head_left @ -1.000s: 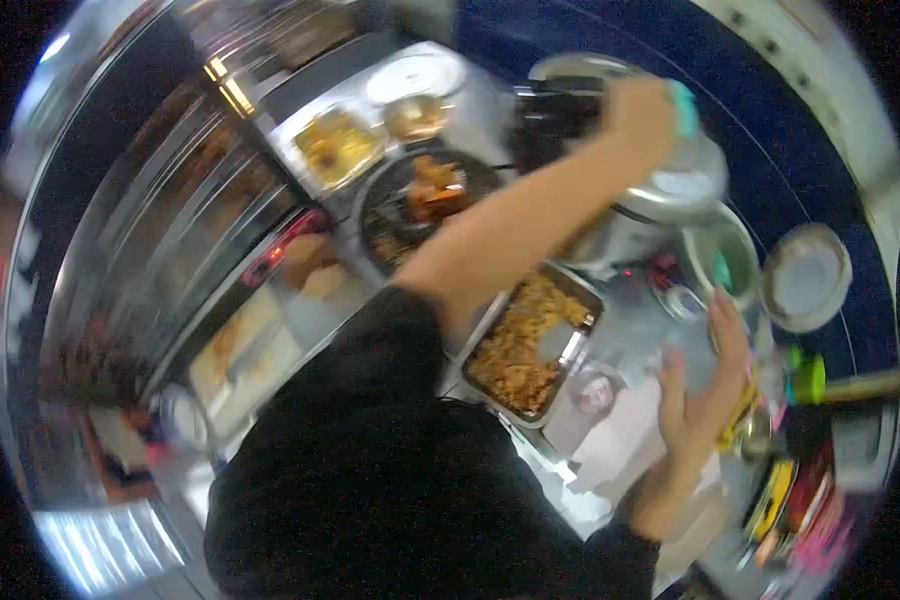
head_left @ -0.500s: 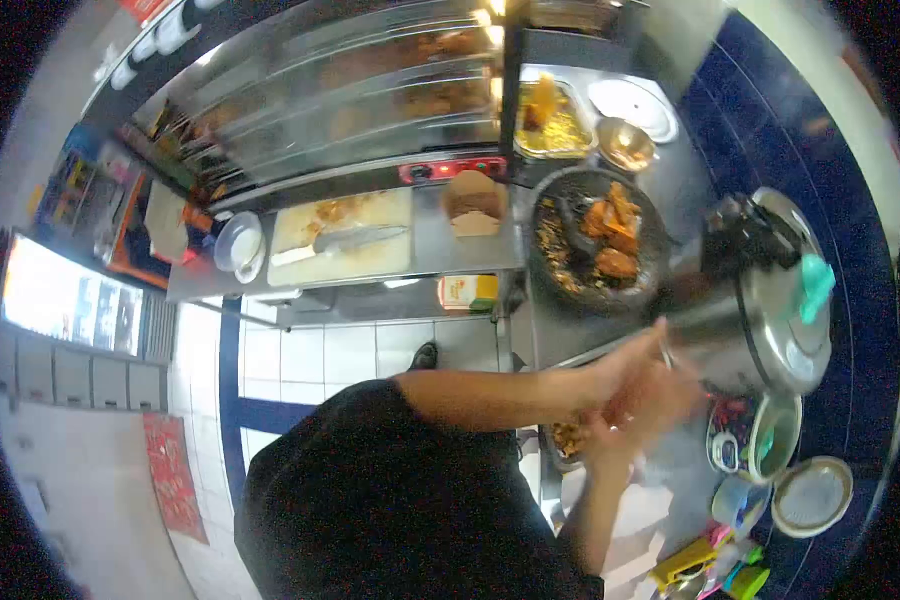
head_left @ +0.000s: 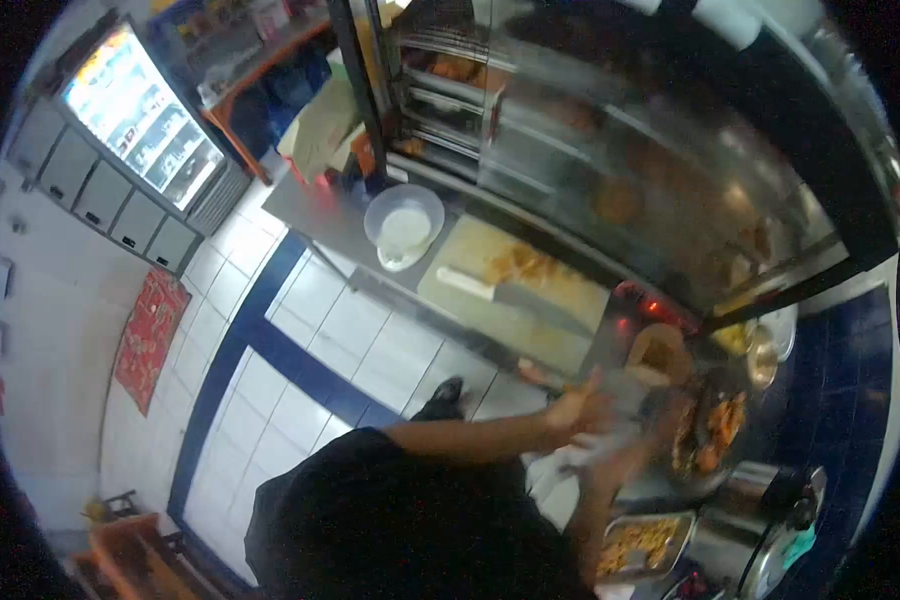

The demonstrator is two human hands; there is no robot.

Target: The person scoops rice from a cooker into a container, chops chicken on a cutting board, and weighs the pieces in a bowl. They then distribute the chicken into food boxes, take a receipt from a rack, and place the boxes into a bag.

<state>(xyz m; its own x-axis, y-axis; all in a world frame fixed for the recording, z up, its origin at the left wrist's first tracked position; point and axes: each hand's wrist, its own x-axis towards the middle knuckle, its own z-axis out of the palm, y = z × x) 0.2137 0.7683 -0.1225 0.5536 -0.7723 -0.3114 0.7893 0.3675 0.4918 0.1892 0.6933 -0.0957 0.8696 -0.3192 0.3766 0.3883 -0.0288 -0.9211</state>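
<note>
My left hand (head_left: 575, 412) and my right hand (head_left: 635, 455) are close together in front of the counter's edge, both smeared by motion. Between them is a pale, thin, blurred thing (head_left: 598, 442); I cannot tell what it is or which hand grips it. Just beyond the hands stands an open brown paper food box (head_left: 658, 358). To the right, a dark round dish holds orange-brown fried pieces (head_left: 720, 430). Left of the box lies a pale cutting board (head_left: 470, 240) with brown scraps, and across it a white-handled knife (head_left: 490, 290).
A glass display cabinet (head_left: 590, 160) rises behind the counter. A plastic bowl (head_left: 402, 212) stands at the counter's left. At lower right are a metal tray (head_left: 685, 540) of chopped food and a steel pot (head_left: 725, 530). A lit fridge (head_left: 145, 120) stands far left.
The view has swung left and tilted. Both hands have moved from beside the steel pot to near the paper box and cutting board. The pale thing now shows between them.
</note>
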